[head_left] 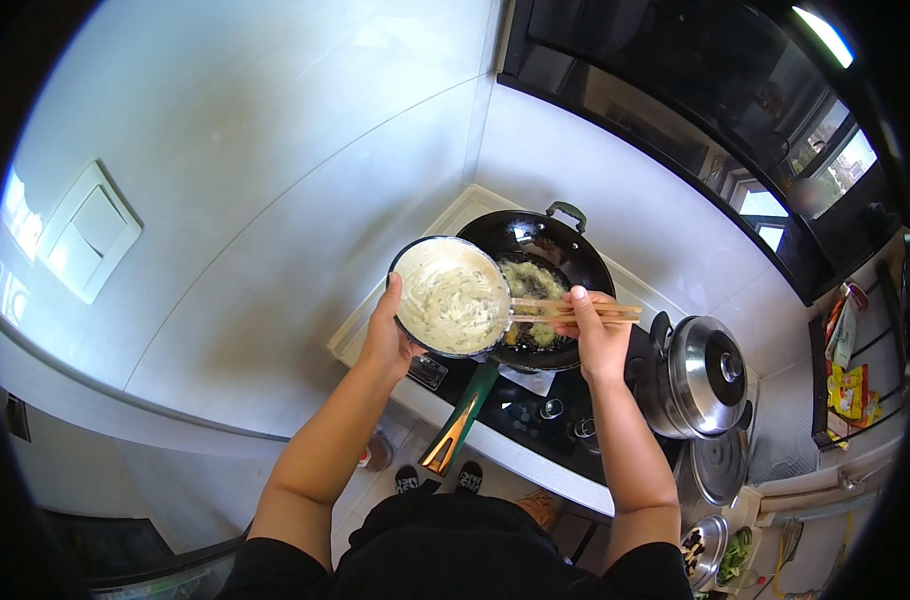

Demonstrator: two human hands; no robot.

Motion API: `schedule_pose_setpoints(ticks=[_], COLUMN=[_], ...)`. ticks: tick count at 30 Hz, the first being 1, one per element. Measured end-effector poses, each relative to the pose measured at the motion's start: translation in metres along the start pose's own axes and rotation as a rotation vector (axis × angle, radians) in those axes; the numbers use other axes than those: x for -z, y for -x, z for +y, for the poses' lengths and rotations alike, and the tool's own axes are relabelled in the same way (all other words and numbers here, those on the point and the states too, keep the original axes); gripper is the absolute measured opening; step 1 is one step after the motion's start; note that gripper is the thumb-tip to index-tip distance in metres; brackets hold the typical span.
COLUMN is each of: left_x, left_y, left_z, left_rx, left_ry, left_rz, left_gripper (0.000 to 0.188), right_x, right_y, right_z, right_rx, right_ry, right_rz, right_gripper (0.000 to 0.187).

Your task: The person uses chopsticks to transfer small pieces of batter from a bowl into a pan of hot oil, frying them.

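My left hand [387,335] grips the left rim of a bowl [453,295], tilted toward me, with pale batter flecked with green inside. A pair of wooden chopsticks [615,313] is pinched in my right hand [599,330]; their tips reach the bowl's right edge. Behind and to the right of the bowl, a black wok [580,262] sits on the stove. Pale yellow battered pieces [531,280] lie in dark oil inside it. The bowl hides the wok's left part. Toward me points the wok's green and gold handle [461,425].
Right of the wok stands a lidded steel pot [703,375] on the black cooktop [520,410]. A loose lid [720,465] and a steel bowl of food [713,535] are nearer me. A black range hood [665,120] overhangs the back; a tiled wall [275,200] bounds the left.
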State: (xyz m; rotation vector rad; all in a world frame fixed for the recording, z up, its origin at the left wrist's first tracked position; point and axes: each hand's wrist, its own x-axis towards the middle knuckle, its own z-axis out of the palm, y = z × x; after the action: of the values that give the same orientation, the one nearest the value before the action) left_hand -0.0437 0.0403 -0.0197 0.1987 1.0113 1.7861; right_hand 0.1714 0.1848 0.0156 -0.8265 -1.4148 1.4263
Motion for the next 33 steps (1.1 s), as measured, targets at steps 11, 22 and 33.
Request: schedule_pose_setpoints(ticks=[11,22,33], left_x=[0.006,-0.002,0.004], left_y=[-0.006,-0.003,-0.006], left_z=[0.000,-0.007,-0.010], left_rx=[-0.069,-0.146,-0.160], left_ry=[-0.017,-0.073,-0.028], left_rz=[-0.053,0.042,0.059], left_gripper=[0.066,0.060,0.056], right_x=[-0.004,-0.035,-0.044], right_y=[-0.007,0.029,0.012], right_z=[-0.032,0.043,0.046], right_rx=[-0.124,-0.372,-0.478], right_ry=[0.040,-0.303,-0.527], right_rz=[-0.064,0.244,0.301], right_gripper=[0.035,0.032,0.031])
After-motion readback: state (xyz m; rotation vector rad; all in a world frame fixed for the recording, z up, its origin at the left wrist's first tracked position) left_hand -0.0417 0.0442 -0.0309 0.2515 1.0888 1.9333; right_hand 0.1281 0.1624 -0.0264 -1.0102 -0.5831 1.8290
